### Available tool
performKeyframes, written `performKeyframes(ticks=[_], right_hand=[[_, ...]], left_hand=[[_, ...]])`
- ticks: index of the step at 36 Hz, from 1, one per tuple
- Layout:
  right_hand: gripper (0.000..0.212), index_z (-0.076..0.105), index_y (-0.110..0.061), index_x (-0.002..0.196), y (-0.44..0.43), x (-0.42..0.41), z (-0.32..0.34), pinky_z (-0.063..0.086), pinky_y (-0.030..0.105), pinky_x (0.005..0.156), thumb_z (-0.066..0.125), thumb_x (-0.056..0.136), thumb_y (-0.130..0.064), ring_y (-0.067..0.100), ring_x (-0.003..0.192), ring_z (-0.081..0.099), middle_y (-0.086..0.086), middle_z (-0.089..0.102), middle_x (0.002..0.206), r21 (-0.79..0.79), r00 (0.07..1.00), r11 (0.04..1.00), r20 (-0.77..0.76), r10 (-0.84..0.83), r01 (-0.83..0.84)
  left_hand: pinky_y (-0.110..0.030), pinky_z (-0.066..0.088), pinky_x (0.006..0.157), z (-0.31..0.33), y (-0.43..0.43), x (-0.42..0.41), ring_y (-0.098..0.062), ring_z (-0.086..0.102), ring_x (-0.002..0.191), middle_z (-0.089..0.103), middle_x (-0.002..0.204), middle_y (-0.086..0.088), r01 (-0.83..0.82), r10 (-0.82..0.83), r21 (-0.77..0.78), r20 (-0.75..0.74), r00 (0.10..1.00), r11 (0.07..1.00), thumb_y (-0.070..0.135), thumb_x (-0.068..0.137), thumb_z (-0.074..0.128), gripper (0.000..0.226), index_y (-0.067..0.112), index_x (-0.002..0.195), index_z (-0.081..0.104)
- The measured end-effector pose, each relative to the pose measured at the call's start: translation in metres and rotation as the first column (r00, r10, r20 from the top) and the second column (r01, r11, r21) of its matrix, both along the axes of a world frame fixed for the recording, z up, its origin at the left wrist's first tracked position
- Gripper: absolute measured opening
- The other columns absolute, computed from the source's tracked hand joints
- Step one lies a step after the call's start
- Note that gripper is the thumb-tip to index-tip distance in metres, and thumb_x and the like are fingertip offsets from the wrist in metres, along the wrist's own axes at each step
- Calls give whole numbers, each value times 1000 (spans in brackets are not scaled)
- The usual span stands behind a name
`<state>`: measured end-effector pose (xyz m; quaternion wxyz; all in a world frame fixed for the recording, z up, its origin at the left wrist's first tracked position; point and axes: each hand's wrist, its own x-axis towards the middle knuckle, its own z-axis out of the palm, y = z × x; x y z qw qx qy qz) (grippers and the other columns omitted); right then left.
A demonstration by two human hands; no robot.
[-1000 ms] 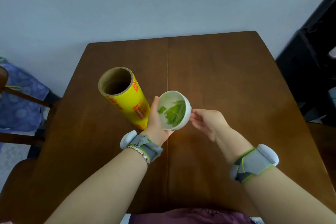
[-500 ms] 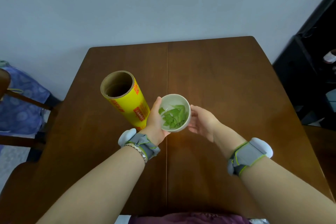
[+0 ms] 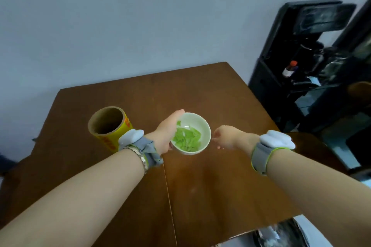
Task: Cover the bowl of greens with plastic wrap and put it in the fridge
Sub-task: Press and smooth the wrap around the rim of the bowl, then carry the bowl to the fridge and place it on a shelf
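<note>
The white bowl of greens (image 3: 190, 133) is being held above the wooden table (image 3: 210, 96) by the left hand (image 3: 167, 131), cupped around its side. The right hand (image 3: 225, 136) is being kept loosely curled just beside it, grasping nothing. Red print on the yellow plastic wrap roll (image 3: 109, 124) is too blurred to be read.

A brown wooden table (image 3: 210, 94) carries a yellow plastic wrap roll (image 3: 109, 126) standing upright, just left of the left hand (image 3: 166, 132) gripping the bowl (image 3: 202, 138).
</note>
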<state>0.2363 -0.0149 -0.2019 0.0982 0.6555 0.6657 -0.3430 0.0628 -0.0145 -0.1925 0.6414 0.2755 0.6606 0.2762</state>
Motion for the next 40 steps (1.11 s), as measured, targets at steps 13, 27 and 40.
performKeyframes(ticks=[13,27,40], right_hand=[[30,66,-6,108,-141,87,76,53,33,86,44,95,-21,22,91,65,9,69,102,134,863,863,77,-499,487],[31,68,-2,104,-455,249,109,44,20,61,44,90,-15,14,63,56,2,73,81,166,421,436,116,-900,885],[26,72,-6,91,-815,366,108,52,27,76,48,88,-17,22,77,64,8,74,91,296,-35,0,113,-993,955]], left_hand=[[-39,55,71,68,-56,101,-31,65,80,65,92,-10,516,-514,84,-39,857,853,58,83,53,40,20,93,60],[-54,57,68,101,-294,335,-37,64,90,64,109,-19,910,-903,45,155,402,413,54,85,56,51,14,117,56],[-49,57,69,75,-596,555,-36,66,90,65,115,-20,988,-972,138,231,36,69,57,83,56,63,11,126,51]])
